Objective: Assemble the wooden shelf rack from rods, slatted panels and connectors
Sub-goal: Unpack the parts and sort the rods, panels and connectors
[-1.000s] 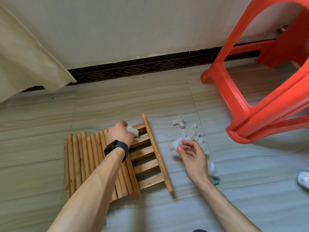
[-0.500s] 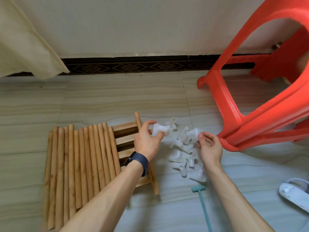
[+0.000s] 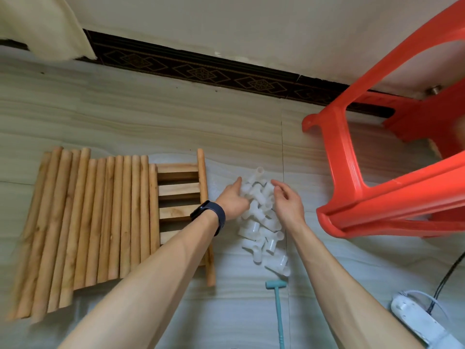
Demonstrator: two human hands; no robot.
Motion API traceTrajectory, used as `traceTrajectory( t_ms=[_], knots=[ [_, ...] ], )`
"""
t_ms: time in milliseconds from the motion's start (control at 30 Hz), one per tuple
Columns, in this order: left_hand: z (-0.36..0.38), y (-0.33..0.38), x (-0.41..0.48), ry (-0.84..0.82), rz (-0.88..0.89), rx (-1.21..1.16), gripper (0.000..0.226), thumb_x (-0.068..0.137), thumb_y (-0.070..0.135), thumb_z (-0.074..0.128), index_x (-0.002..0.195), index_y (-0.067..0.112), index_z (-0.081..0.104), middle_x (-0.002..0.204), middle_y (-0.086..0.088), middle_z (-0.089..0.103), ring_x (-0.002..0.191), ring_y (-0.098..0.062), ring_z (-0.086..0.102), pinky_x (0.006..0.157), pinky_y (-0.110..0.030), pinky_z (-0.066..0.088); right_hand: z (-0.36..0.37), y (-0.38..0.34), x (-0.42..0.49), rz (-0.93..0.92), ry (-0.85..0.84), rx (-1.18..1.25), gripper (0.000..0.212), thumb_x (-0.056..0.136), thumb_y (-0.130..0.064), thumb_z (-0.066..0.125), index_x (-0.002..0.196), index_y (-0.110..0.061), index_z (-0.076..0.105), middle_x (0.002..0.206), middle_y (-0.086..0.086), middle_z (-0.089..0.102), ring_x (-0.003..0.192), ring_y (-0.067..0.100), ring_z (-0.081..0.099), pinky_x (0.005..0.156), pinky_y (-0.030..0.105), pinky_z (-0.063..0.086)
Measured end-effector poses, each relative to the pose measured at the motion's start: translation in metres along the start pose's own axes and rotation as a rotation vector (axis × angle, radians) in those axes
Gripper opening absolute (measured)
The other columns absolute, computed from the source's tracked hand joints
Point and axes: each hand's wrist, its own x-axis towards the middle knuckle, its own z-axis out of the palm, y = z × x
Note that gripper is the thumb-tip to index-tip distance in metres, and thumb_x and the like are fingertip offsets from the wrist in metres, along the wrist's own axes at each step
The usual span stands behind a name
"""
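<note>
A heap of white plastic connectors (image 3: 261, 224) lies on the tiled floor, right of the wood. Both my hands reach into its far end. My left hand (image 3: 232, 200), with a dark watch on the wrist, lies on the heap's left side with fingers stretched out and touching connectors. My right hand (image 3: 288, 203) hovers at the heap's right side, fingers loosely bent, nothing pinched that I can see. Several wooden rods (image 3: 88, 222) lie side by side on the left, partly covering a slatted panel (image 3: 178, 188) whose right part shows.
A red plastic stool (image 3: 372, 177) lies tipped on the right, close to the connectors. A teal mallet (image 3: 277, 301) lies near me below the heap. A white power strip (image 3: 417, 321) with a cable sits bottom right. The wall and dark skirting run across the back; a cream curtain (image 3: 42, 26) hangs top left.
My left hand held a connector up half a second ago; it now lies stretched on the heap. My right hand has come in toward the heap. The view has shifted right and closer.
</note>
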Motion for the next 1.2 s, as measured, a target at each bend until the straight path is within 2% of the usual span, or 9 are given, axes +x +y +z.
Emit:
traceTrajectory(
  t_ms=[67,200,333,500,600,733,900,1067,1200],
  knots=[
    [-0.001,0.001,-0.006,-0.072,-0.008,-0.005,0.087,0.094,0.0,0.049,0.161,0.026,0.0,0.163,-0.007,0.024,0.129,-0.021,0.05,0.09,-0.022,0.041,0.0,-0.001,-0.003,0.024,-0.051,0.025,0.036,0.105,-0.023,0.043,0.137,-0.028,0.059,0.145,-0.006,0.054,0.135,0.01,0.046,0.118,0.035,0.034],
    [-0.001,0.006,-0.016,-0.103,0.026,0.031,0.09,0.092,-0.007,0.044,0.16,0.028,-0.002,0.168,-0.002,0.0,0.151,-0.025,0.02,0.091,-0.02,0.035,-0.008,-0.002,-0.006,0.062,-0.066,0.101,0.045,0.101,-0.014,0.045,0.143,-0.026,0.054,0.147,-0.004,0.053,0.135,0.013,0.047,0.119,0.04,0.034],
    [-0.022,0.017,-0.038,-0.036,0.09,0.046,0.084,0.092,-0.002,0.049,0.161,0.028,0.011,0.162,-0.01,0.027,0.127,-0.018,0.051,0.096,-0.028,0.043,-0.02,-0.013,-0.023,0.03,0.026,0.015,0.04,0.1,-0.022,0.049,0.139,-0.03,0.056,0.143,-0.003,0.057,0.13,0.014,0.052,0.114,0.039,0.038],
    [-0.092,0.007,-0.093,0.139,0.215,0.124,0.07,0.096,0.012,0.06,0.156,0.03,0.028,0.157,0.002,0.037,0.142,-0.018,0.038,0.102,-0.025,0.036,-0.007,-0.044,-0.07,-0.249,0.075,-0.15,0.041,0.099,-0.037,0.057,0.137,-0.022,0.055,0.142,-0.005,0.053,0.134,0.013,0.044,0.109,0.032,0.036],
    [-0.148,-0.028,-0.132,0.282,0.164,0.356,0.068,0.096,0.02,0.061,0.156,0.03,0.029,0.157,0.002,0.037,0.143,-0.018,0.037,0.106,-0.026,0.034,0.02,-0.073,-0.104,-0.393,-0.043,-0.195,0.04,0.097,-0.038,0.06,0.134,-0.024,0.055,0.134,-0.011,0.054,0.125,0.006,0.044,0.1,0.026,0.034],
    [-0.209,-0.086,-0.185,0.388,-0.057,0.583,0.07,0.095,0.024,0.06,0.157,0.029,0.026,0.16,-0.004,0.031,0.143,-0.023,0.037,0.113,-0.031,0.033,0.07,-0.111,-0.14,-0.472,-0.286,-0.318,0.052,0.097,-0.047,0.057,0.142,-0.026,0.046,0.138,-0.01,0.05,0.13,0.008,0.043,0.108,0.03,0.037],
    [-0.221,-0.146,-0.225,0.528,-0.222,0.498,0.07,0.097,0.038,0.058,0.156,0.019,0.025,0.161,-0.011,0.025,0.144,-0.029,0.034,0.116,-0.036,0.032,0.127,-0.136,-0.154,-0.356,-0.487,-0.63,0.07,0.094,-0.06,0.052,0.15,-0.02,0.037,0.151,0.001,0.045,0.134,0.02,0.048,0.108,0.039,0.044],
    [-0.21,-0.176,-0.219,0.625,-0.208,0.347,0.076,0.099,0.051,0.048,0.159,0.02,0.014,0.165,-0.007,0.015,0.148,-0.027,0.027,0.118,-0.038,0.03,0.155,-0.152,-0.144,-0.326,-0.547,-0.847,0.06,0.096,-0.055,0.054,0.143,-0.02,0.044,0.143,0.002,0.053,0.123,0.02,0.057,0.102,0.04,0.051],
    [-0.199,-0.179,-0.207,0.731,-0.179,0.352,0.062,0.101,0.047,0.044,0.155,0.02,0.028,0.158,-0.008,0.027,0.141,-0.026,0.033,0.108,-0.038,0.041,0.166,-0.154,-0.133,-0.269,-0.558,-0.866,0.058,0.093,-0.056,0.058,0.137,-0.019,0.051,0.134,0.002,0.06,0.117,0.018,0.061,0.098,0.036,0.052]
  ],
)
